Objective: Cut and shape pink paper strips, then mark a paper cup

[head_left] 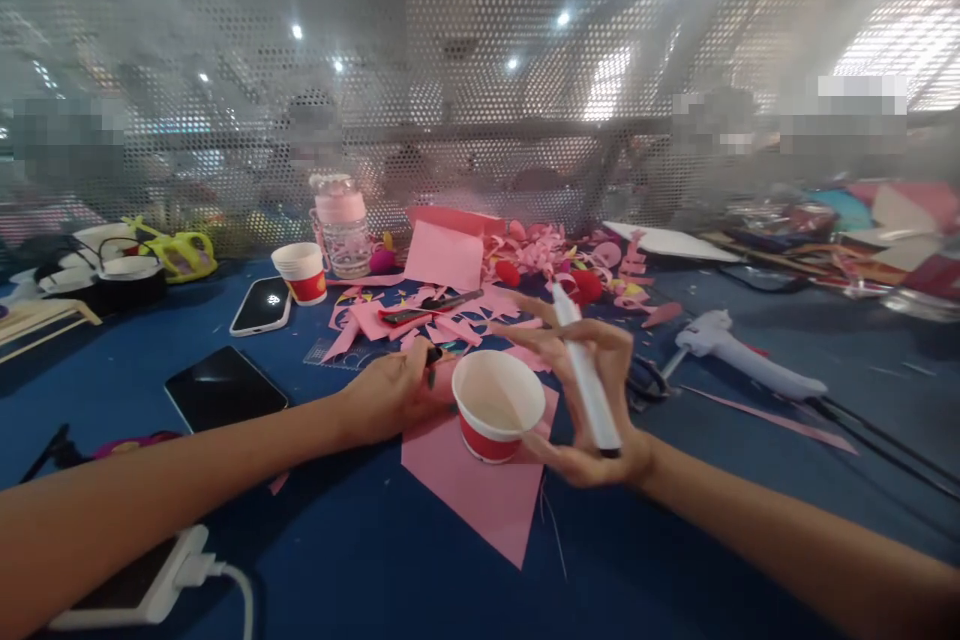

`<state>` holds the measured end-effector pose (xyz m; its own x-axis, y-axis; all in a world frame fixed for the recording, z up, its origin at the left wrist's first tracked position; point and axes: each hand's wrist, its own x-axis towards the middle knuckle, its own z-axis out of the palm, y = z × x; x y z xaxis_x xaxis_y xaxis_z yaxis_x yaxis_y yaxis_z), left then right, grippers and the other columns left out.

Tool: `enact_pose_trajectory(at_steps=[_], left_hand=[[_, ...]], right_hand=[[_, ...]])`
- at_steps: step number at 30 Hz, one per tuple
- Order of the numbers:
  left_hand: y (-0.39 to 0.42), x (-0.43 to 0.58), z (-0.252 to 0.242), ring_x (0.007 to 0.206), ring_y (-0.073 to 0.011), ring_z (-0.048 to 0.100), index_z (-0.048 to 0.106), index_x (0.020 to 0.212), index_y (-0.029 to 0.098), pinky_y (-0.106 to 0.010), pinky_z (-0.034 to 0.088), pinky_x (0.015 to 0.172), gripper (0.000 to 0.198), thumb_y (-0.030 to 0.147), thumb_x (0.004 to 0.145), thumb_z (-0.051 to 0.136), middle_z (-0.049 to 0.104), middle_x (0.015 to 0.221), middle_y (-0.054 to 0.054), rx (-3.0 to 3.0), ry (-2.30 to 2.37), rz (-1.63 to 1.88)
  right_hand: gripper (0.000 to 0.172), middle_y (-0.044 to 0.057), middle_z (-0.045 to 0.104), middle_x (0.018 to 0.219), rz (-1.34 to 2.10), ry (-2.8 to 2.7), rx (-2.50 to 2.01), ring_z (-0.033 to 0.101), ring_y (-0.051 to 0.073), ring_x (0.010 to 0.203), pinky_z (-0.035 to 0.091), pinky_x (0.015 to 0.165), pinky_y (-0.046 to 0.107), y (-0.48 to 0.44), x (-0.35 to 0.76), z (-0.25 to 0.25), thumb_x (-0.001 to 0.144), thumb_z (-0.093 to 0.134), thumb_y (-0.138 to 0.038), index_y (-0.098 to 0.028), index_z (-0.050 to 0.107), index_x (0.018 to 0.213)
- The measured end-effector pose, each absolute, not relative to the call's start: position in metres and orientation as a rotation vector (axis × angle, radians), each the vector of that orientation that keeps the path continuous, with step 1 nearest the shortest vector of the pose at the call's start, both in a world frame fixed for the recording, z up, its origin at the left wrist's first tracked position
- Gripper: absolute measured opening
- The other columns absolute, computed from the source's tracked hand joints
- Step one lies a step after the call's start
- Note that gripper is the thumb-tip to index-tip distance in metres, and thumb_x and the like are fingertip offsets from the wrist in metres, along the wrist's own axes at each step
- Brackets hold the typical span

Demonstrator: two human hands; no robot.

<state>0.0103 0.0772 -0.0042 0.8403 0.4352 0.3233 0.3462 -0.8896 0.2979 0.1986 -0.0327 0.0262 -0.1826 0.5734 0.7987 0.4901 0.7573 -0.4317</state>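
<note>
A white paper cup with a red band (491, 435) stands on a pink paper sheet (502, 510). My right hand (626, 420) holds a white marker (592, 400) across its palm, with the fingers spread above and the thumb against the cup's lower right side. My left hand (390, 390) is at the cup's left side, its fingers closed on a small black piece (433, 356) that looks like a marker cap. Part of the left fingers is hidden behind the cup.
Pink paper scraps (450, 325) and a box cutter (405, 315) lie beyond the cup. Stacked paper cups (300, 270), a bottle (343, 230) and phones (225, 388) are left. A hot glue gun (750, 355) and scissors (646, 378) lie right. A perforated metal screen (480, 70) stands behind.
</note>
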Motion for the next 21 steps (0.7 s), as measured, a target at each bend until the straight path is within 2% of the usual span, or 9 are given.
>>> enact_pose_trajectory(at_steps=[3, 6, 8, 10, 13, 15, 18, 21], left_hand=[[0.077, 0.01, -0.008, 0.056, -0.0213, 0.063, 0.036, 0.09, 0.017, -0.027, 0.045, 0.046, 0.02, 0.03, 0.081, 0.048, 0.062, 0.065, -0.004, 2.82, 0.667, 0.676], [0.081, 0.008, -0.011, 0.053, -0.0222, 0.063, 0.036, 0.088, 0.017, -0.028, 0.045, 0.044, 0.012, 0.025, 0.082, 0.043, 0.061, 0.062, -0.005, 2.842, 0.72, 0.798], [0.084, 0.008, -0.013, 0.068, -0.0256, 0.065, 0.037, 0.092, 0.015, -0.034, 0.05, 0.053, 0.013, 0.024, 0.083, 0.042, 0.063, 0.071, -0.01, 2.848, 0.732, 0.876], [0.088, 0.009, -0.014, 0.094, -0.0298, 0.06, 0.037, 0.098, 0.014, -0.044, 0.049, 0.073, 0.021, 0.026, 0.082, 0.045, 0.062, 0.092, -0.017, 2.856, 0.729, 0.936], [0.09, 0.011, -0.013, 0.124, -0.0324, 0.035, 0.036, 0.106, 0.012, -0.053, 0.031, 0.098, 0.037, 0.031, 0.08, 0.053, 0.045, 0.124, -0.023, 2.816, 0.712, 1.094], [0.087, 0.013, -0.01, 0.13, -0.03, 0.025, 0.037, 0.107, 0.015, -0.052, 0.024, 0.103, 0.034, 0.032, 0.082, 0.052, 0.04, 0.13, -0.019, 2.616, 0.674, 1.241], [0.077, 0.015, -0.003, 0.124, -0.026, 0.038, 0.038, 0.102, 0.02, -0.051, 0.029, 0.101, 0.021, 0.037, 0.089, 0.038, 0.044, 0.126, -0.013, 2.048, 0.42, 1.231], [0.063, 0.017, 0.002, 0.121, -0.0276, 0.041, 0.034, 0.1, 0.024, -0.051, 0.037, 0.096, 0.027, 0.043, 0.084, 0.046, 0.04, 0.13, -0.011, 1.741, 0.216, 0.984]], right_hand=[[0.064, 0.008, 0.038, 0.107, 0.143, -1.817, -0.816, 0.036, 0.032, 0.121, 0.036, 0.096, 0.05, -0.031, 0.197, 0.016, 0.064, 0.068, -0.019, -0.026, 0.024, 0.11], [0.07, 0.009, 0.04, 0.112, 0.256, -1.791, -0.798, 0.034, 0.03, 0.123, 0.038, 0.095, 0.047, -0.03, 0.196, 0.009, 0.061, 0.074, -0.016, -0.027, 0.026, 0.11], [0.072, 0.01, 0.039, 0.118, 0.333, -1.761, -0.787, 0.032, 0.029, 0.125, 0.039, 0.095, 0.046, -0.03, 0.196, 0.007, 0.06, 0.075, -0.014, -0.028, 0.025, 0.111], [0.072, 0.011, 0.038, 0.122, 0.383, -1.749, -0.788, 0.033, 0.028, 0.124, 0.04, 0.094, 0.046, -0.031, 0.196, 0.005, 0.06, 0.075, -0.014, -0.029, 0.025, 0.111], [0.073, 0.011, 0.035, 0.128, 0.415, -1.747, -0.8, 0.037, 0.026, 0.122, 0.041, 0.094, 0.044, -0.03, 0.198, 0.003, 0.06, 0.075, -0.016, -0.03, 0.025, 0.111], [0.073, 0.011, 0.035, 0.128, 0.421, -1.765, -0.783, 0.035, 0.026, 0.123, 0.037, 0.098, 0.045, -0.028, 0.2, 0.002, 0.06, 0.076, -0.017, -0.029, 0.025, 0.111], [0.073, 0.011, 0.035, 0.128, 0.417, -1.773, -0.785, 0.032, 0.026, 0.125, 0.031, 0.102, 0.046, -0.026, 0.203, 0.002, 0.058, 0.078, -0.024, -0.029, 0.026, 0.11], [0.077, 0.012, 0.032, 0.13, 0.462, -1.735, -0.812, 0.033, 0.026, 0.125, 0.033, 0.101, 0.045, -0.024, 0.204, 0.002, 0.054, 0.08, -0.033, -0.029, 0.026, 0.109]])
